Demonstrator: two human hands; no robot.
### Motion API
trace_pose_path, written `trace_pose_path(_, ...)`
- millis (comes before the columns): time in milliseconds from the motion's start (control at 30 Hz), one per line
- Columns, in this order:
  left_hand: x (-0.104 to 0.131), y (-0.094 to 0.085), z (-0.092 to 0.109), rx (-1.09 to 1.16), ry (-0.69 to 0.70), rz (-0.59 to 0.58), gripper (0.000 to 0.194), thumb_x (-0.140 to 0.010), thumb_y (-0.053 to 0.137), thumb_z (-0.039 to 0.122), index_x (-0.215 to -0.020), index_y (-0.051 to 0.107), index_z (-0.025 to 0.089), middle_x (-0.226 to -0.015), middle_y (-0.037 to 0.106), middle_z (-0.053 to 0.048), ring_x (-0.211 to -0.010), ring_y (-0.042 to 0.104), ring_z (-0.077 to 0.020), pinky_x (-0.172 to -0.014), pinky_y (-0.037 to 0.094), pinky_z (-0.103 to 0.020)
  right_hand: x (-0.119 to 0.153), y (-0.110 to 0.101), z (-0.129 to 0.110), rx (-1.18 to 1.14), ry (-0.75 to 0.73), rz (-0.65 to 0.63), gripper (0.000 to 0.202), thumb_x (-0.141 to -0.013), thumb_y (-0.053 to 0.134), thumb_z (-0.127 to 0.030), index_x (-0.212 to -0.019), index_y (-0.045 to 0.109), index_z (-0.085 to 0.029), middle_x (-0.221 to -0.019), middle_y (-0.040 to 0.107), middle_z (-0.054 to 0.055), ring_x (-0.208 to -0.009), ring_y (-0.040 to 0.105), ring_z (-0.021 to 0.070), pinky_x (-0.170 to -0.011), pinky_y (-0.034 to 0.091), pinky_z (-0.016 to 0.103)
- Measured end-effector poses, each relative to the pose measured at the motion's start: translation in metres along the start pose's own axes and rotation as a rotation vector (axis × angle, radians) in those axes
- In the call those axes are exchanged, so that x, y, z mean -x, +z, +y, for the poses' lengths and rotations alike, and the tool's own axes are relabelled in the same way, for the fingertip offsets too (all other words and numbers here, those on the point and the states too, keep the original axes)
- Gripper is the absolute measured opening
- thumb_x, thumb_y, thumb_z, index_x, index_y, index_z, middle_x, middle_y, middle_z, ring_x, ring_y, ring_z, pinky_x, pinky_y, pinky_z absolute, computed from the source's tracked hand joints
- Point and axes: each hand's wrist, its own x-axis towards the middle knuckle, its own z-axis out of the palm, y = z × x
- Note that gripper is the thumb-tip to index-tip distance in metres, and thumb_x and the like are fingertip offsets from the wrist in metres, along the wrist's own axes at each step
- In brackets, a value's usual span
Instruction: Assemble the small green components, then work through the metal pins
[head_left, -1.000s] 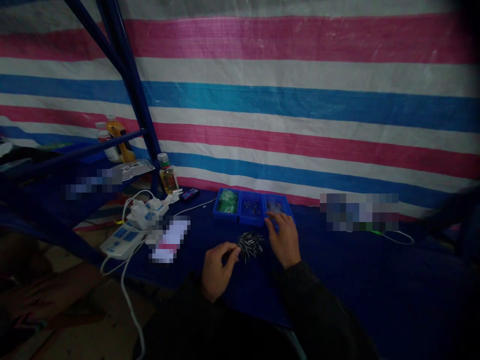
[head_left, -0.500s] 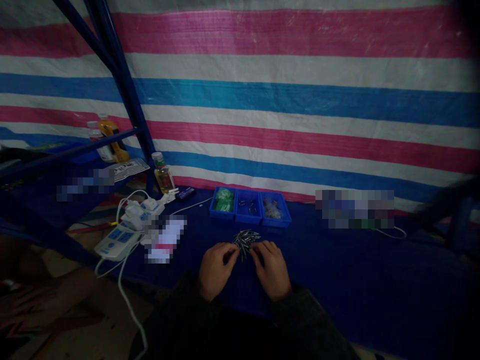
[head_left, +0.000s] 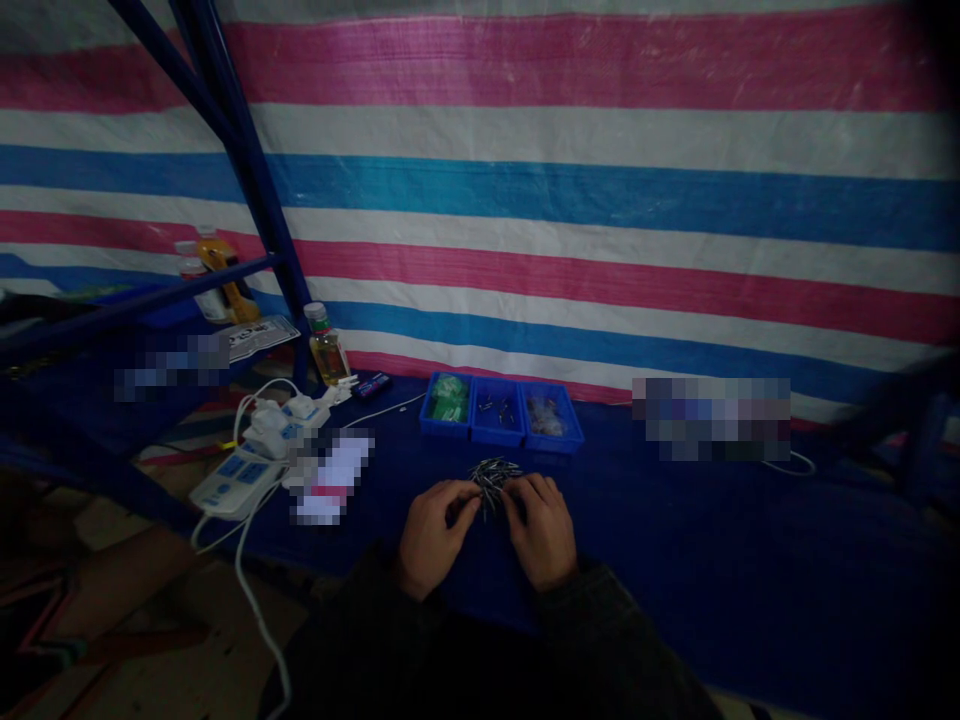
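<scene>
A pile of thin metal pieces lies on the dark blue tabletop. My left hand is at the pile's left edge, thumb and fingers pinched together; whatever is between the tips is too small to make out. At the right edge, my right hand is curled in a similar pinch, its fingertips against the pieces. Behind the pile stand three joined blue trays: the left tray holds green bags, the middle tray a few small pieces, the right tray clear items.
On the left are a white power strip with cables, a blurred phone-like object and a bottle. A pixelated item lies at the back right. Another person's arm shows at lower left.
My right hand has shifted slightly up and left, and my left hand has edged closer over the pile. The other person's hand at lower left has moved out of sight, leaving the forearm.
</scene>
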Motion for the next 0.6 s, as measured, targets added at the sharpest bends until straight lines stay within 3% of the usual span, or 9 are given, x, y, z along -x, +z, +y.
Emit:
trace_pose_path(133, 0.0, -0.002, 0.002, -0.032, 0.003, 0.001, 0.03, -0.094, 0.063, 0.024, -0.124, 0.067, 0.025, -0.099, 0.069, -0.003, -0.07, 0.061, -0.0136, -0.07, 0.051, -0.025, 0.008, -0.013, -0.004, -0.156, -0.023, 0.019, 0.012, -0.1, 0.051, -0.02, -0.093, 0.061, -0.023, -0.089, 0.066, 0.005, -0.085, 0.059, 0.0234, -0.083, 0.046, 0.04)
trace_pose_path(200, 0.0, -0.002, 0.004, -0.032, 0.038, -0.033, 0.025, -0.096, 0.061, 0.025, -0.119, 0.07, 0.025, -0.107, 0.068, -0.005, -0.08, 0.063, -0.0151, -0.077, 0.052, -0.026, 0.011, -0.018, -0.007, -0.229, -0.058, -0.003, 0.013, -0.1, 0.05, -0.019, -0.094, 0.06, -0.023, -0.089, 0.067, 0.005, -0.083, 0.06, 0.0227, -0.082, 0.047, 0.04)
trace_pose_path(300, 0.001, -0.002, 0.005, -0.027, 0.093, -0.088, 0.017, -0.098, 0.058, 0.024, -0.102, 0.074, 0.022, -0.101, 0.071, -0.005, -0.095, 0.066, -0.0191, -0.087, 0.051, -0.028, 0.012, -0.023, -0.011, -0.282, -0.076, -0.021, 0.014, -0.1, 0.049, -0.018, -0.094, 0.061, -0.023, -0.087, 0.067, 0.005, -0.082, 0.06, 0.0225, -0.078, 0.048, 0.039)
trace_pose_path(600, 0.003, -0.001, 0.005, -0.053, 0.123, -0.17, 0.019, -0.1, 0.055, 0.024, -0.094, 0.072, 0.02, -0.094, 0.074, -0.005, -0.091, 0.067, -0.0189, -0.083, 0.05, -0.028, 0.012, -0.022, -0.014, -0.368, -0.118, -0.014, 0.013, -0.099, 0.053, -0.017, -0.097, 0.065, -0.022, -0.092, 0.069, 0.006, -0.086, 0.066, 0.0208, -0.079, 0.054, 0.034)
